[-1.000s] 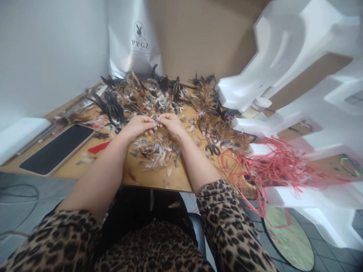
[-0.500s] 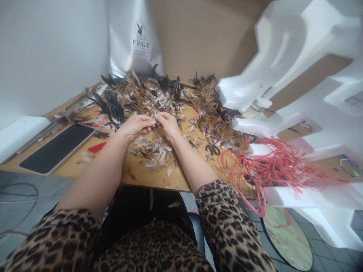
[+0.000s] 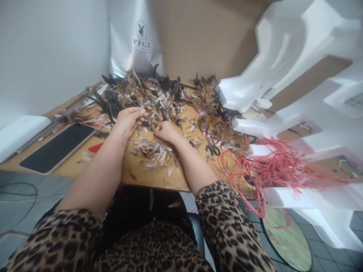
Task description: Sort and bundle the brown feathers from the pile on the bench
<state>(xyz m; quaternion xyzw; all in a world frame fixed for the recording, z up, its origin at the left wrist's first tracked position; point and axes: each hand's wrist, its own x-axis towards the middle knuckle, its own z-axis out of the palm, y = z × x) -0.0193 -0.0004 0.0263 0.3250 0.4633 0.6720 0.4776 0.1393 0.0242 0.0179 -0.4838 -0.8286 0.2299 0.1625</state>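
Note:
Fingers pinched together, my left hand (image 3: 131, 119) is over the front of a pile of brown, black and white feathers (image 3: 153, 92). What it pinches is too small to make out. My right hand (image 3: 166, 131) is closed beside it, lower and to the right, and anything inside is hidden. The two hands are apart. Loose pale feathers (image 3: 159, 154) lie on the wooden table (image 3: 147, 181) in front of my hands.
A dark phone (image 3: 58, 148) and a red piece (image 3: 95, 147) lie left. Black scissors (image 3: 212, 148), more brown feathers (image 3: 224, 130) and tangled red strips (image 3: 272, 162) are right, beside white foam pieces (image 3: 241, 90). A printed bag (image 3: 136, 41) stands behind.
My hands have separated from their meeting point. The left one moved left and slightly up, and the right one moved down toward me with its fingers curled.

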